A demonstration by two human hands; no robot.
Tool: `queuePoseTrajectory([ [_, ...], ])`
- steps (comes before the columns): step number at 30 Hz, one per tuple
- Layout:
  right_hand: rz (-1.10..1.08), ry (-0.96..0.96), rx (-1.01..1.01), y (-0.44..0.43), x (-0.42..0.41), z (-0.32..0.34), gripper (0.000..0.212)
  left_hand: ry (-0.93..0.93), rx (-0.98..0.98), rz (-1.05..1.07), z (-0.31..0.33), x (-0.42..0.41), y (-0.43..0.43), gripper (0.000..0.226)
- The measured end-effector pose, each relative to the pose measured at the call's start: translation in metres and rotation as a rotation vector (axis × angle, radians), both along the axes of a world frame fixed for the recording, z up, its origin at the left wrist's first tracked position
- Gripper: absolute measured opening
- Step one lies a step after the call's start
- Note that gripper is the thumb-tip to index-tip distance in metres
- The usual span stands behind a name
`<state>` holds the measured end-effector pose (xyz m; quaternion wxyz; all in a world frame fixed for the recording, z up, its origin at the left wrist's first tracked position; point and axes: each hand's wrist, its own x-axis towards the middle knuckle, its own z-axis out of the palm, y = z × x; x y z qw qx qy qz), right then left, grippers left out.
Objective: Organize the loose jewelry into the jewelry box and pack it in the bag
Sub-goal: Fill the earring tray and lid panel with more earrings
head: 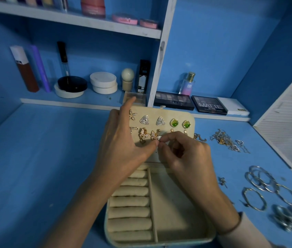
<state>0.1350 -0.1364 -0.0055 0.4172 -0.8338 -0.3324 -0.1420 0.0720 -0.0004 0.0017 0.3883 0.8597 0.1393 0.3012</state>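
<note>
Currently the right hand [186,154] is pinching an earring [155,136] at the box [159,238] lid; the left hand [123,140] thumb is bracing beside those fingertips, its grip untellable. A slackening pinch is risking a drop below the fingers
</note>
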Motion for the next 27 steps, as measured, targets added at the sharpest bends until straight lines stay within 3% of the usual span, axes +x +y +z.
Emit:
queuePoseTrajectory([
  [9,0.025,-0.011,0.006,-0.004,0.0,0.003,0.013,-0.028,-0.026,0.018,-0.001,0.001,-0.002,0.097],
  [16,0.145,0.158,0.153,-0.033,0.02,0.025,0.009,-0.035,-0.052,0.018,-0.003,0.001,-0.002,0.097],
  [20,0.127,0.205,-0.051,-0.062,0.045,0.028,0.021,-0.034,-0.074,0.015,-0.004,0.001,-0.001,0.096],
  [23,0.117,0.131,-0.27,-0.08,0.056,0.022,0.025,-0.039,-0.087,0.006,-0.004,0.001,-0.001,0.096],
  [27,0.116,0.136,-0.345,-0.094,0.065,0.016,0.037,-0.042,-0.092,0.013,-0.005,0.001,-0.001,0.097],
])
